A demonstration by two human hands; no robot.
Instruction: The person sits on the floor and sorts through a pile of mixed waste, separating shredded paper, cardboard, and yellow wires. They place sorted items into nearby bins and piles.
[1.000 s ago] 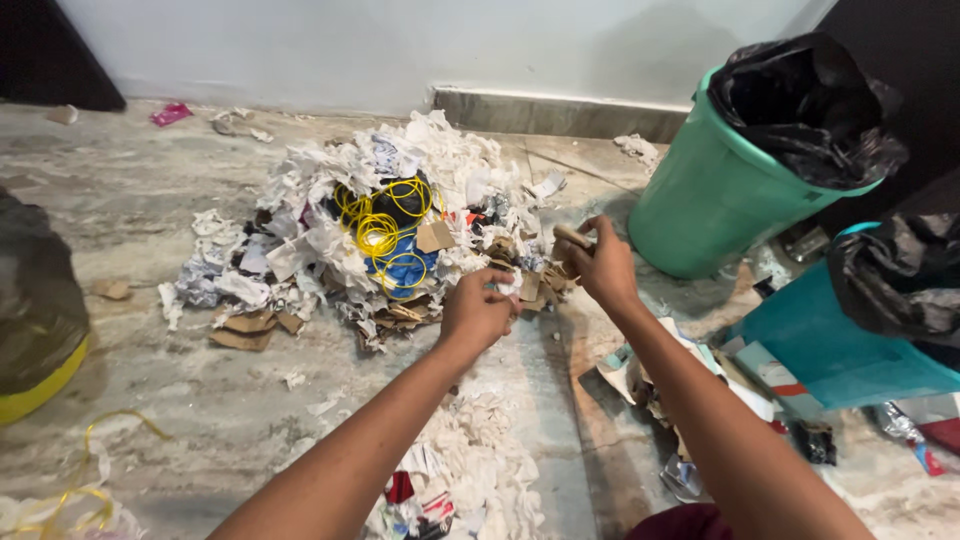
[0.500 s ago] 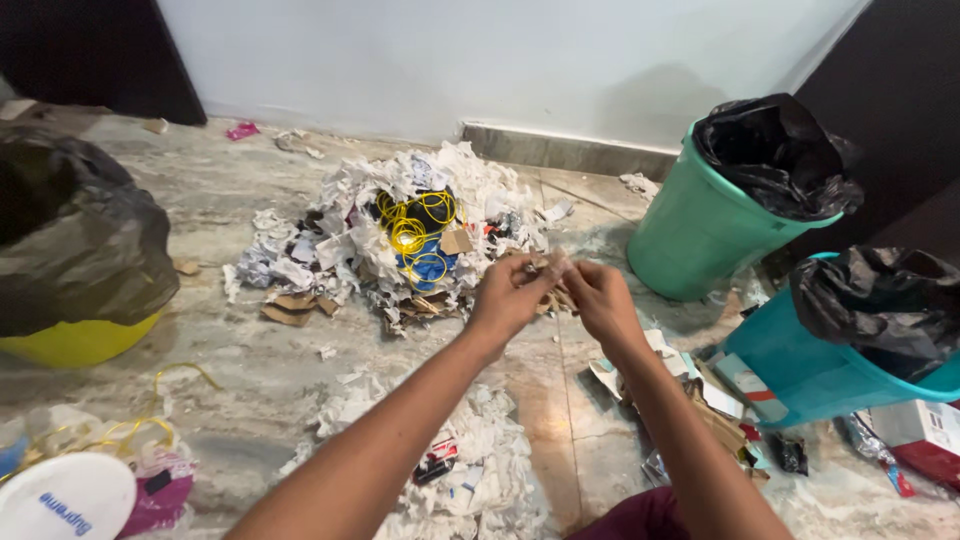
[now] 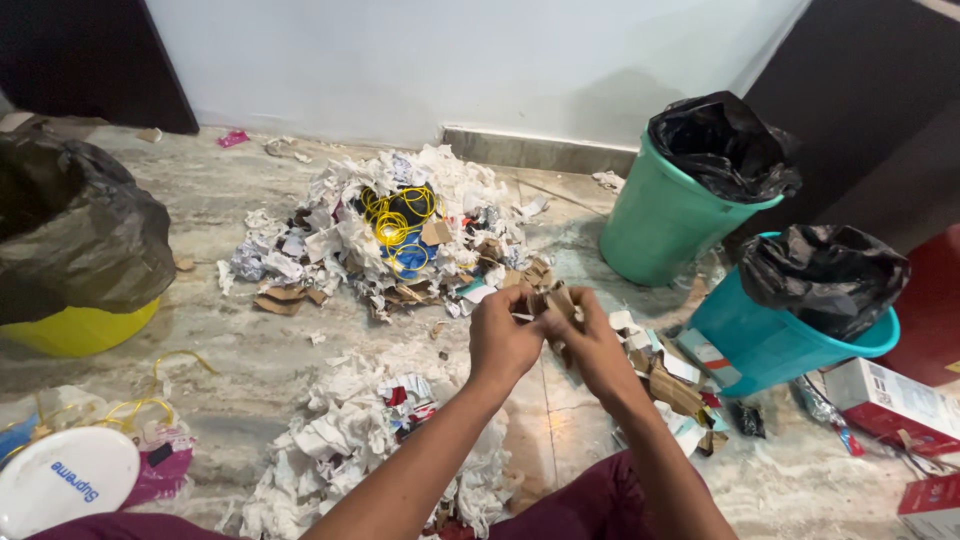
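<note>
My left hand (image 3: 502,338) and my right hand (image 3: 592,345) meet in front of me, both gripping small brown cardboard scraps (image 3: 553,299) between the fingers. Beyond them lies a big heap of torn white paper (image 3: 390,235) with yellow wire (image 3: 398,215) and a blue object tangled on top. A second pile of shredded paper (image 3: 370,440) lies under my left forearm. Flat cardboard bits (image 3: 672,385) lie on the floor just right of my right hand.
A green bin (image 3: 665,225) and a teal bin (image 3: 765,340), both lined with black bags, stand at the right. A yellow bin with a black bag (image 3: 70,240) is at the left. A white lid (image 3: 62,482) and plastic scraps sit bottom left; red boxes (image 3: 890,400) bottom right.
My hands have drawn back from the heap toward me and come together on the cardboard scraps. The view has shifted left, bringing the yellow bin and white lid into sight.
</note>
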